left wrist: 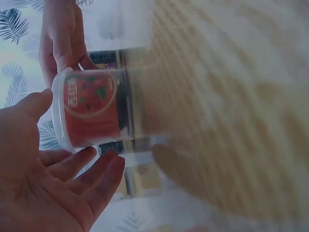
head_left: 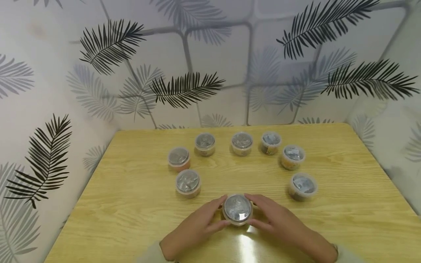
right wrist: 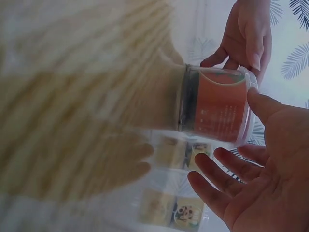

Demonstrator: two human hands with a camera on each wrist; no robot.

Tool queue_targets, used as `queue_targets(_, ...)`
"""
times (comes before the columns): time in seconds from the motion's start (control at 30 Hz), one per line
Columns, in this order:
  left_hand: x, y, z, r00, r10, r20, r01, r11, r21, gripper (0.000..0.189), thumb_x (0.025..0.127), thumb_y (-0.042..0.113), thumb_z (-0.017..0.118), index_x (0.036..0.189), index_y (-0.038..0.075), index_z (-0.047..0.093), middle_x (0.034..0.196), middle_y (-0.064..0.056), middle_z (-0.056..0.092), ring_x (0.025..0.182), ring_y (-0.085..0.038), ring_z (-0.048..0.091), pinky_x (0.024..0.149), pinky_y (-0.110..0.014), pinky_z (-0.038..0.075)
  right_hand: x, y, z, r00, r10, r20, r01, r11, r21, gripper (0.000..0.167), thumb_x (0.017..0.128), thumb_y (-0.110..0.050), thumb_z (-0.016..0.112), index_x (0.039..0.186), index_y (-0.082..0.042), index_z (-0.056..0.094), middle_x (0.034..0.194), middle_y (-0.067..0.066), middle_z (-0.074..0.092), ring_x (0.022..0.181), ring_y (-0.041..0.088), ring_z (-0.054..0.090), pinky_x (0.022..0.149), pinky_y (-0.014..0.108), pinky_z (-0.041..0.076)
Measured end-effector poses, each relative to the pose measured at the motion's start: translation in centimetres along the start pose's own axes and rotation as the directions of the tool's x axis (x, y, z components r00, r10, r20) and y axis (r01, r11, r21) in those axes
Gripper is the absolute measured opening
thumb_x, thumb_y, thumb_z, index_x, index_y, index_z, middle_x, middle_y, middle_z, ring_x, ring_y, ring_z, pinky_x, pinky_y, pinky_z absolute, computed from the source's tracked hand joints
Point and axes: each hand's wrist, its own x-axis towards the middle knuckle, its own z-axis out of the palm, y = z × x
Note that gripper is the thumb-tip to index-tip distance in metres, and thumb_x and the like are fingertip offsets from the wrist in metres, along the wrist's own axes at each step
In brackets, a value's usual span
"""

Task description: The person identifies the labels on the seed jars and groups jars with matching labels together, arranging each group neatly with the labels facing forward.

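A round plastic tub with a pale lid and a silvery top stands near the front middle of the table. Its side label is red with a round picture of red fruit, best seen on the tub in the left wrist view. From the left, my left hand holds the lid rim between thumb and forefinger. My right hand grips the opposite side in the same way. In both wrist views the remaining fingers spread loosely beside the tub. Its base appears to rest on the glossy tabletop.
Several similar lidded tubs form an arc beyond my hands, from a left tub past a back tub to a right tub. A leaf-patterned wall borders the back of the wooden table.
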Motion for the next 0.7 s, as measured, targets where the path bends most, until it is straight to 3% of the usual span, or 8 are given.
queue_targets(0.17, 0.3, 0.2, 0.3, 1.0, -0.023, 0.009, 0.023, 0.998, -0.056, 0.079, 0.09, 0.053, 0.05, 0.149, 0.011, 0.018, 0.147, -0.004, 0.03, 0.133, -0.019, 0.031, 0.105, -0.039, 0.03, 0.4, -0.2, 0.5, 0.999, 0.034, 0.034, -0.036, 0.997, 0.068, 0.07, 0.085, -0.05, 0.06, 0.142, -0.018, 0.037, 0.132, -0.007, 0.049, 0.113, 0.011, 0.052, 0.091, 0.036, 0.046)
queue_targets(0.33, 0.7, 0.4, 0.6, 0.999, -0.031, 0.018, 0.032, 0.996, -0.087, 0.082, 0.088, 0.055, 0.05, 0.149, 0.013, 0.017, 0.147, -0.003, 0.03, 0.132, -0.018, 0.032, 0.106, -0.039, 0.03, 0.6, -0.6, 1.1, 0.994, 0.083, 0.067, -0.089, 0.992, 0.088, 0.081, 0.079, -0.057, 0.062, 0.146, -0.022, 0.031, 0.138, -0.005, 0.045, 0.122, 0.013, 0.045, 0.096, 0.037, 0.042)
queue_targets(0.7, 1.4, 0.3, 0.9, 1.0, -0.009, 0.017, 0.012, 0.984, -0.177, 0.09, 0.084, 0.053, 0.057, 0.149, 0.008, 0.013, 0.149, -0.006, 0.026, 0.133, -0.019, 0.03, 0.106, -0.038, 0.029, 0.8, -0.9, 1.7, 0.991, 0.093, 0.1, -0.11, 0.979, 0.173, 0.089, 0.077, -0.057, 0.064, 0.148, -0.023, 0.023, 0.143, -0.004, 0.037, 0.126, 0.014, 0.04, 0.098, 0.038, 0.041)
